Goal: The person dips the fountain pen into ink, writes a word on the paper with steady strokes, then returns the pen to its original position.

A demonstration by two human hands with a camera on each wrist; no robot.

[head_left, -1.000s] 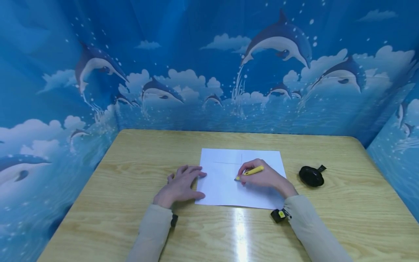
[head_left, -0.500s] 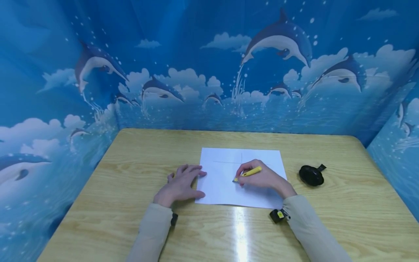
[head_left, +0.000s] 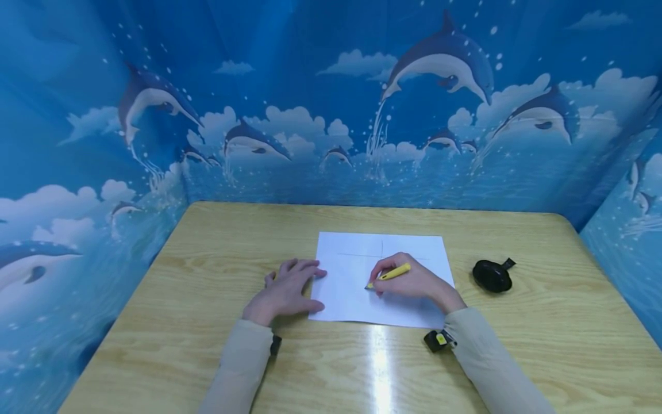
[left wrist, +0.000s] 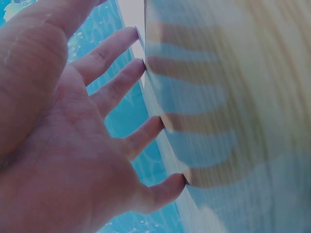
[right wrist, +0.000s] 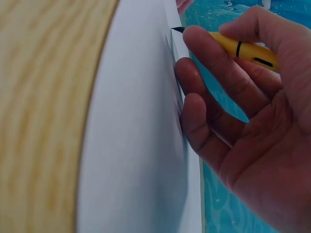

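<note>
A white sheet of paper lies on the wooden table, with a thin horizontal line and a short vertical line drawn near its top. My right hand rests on the sheet and pinches a yellow fountain pen, its dark nib at the paper around the middle. In the right wrist view the pen lies between thumb and forefinger, the other fingers loosely bent. My left hand is spread at the sheet's left edge, index and thumb tips on the paper. The left wrist view shows several fingertips touching the tabletop.
Right of the paper sits a small black rounded object with a short tab. A tiny yellow bit, too small to tell, shows beside the left hand. Behind the table hangs a blue dolphin-print curtain.
My right hand and the pen have slid slightly left and toward me across the paper. The left hand has stayed in place.
</note>
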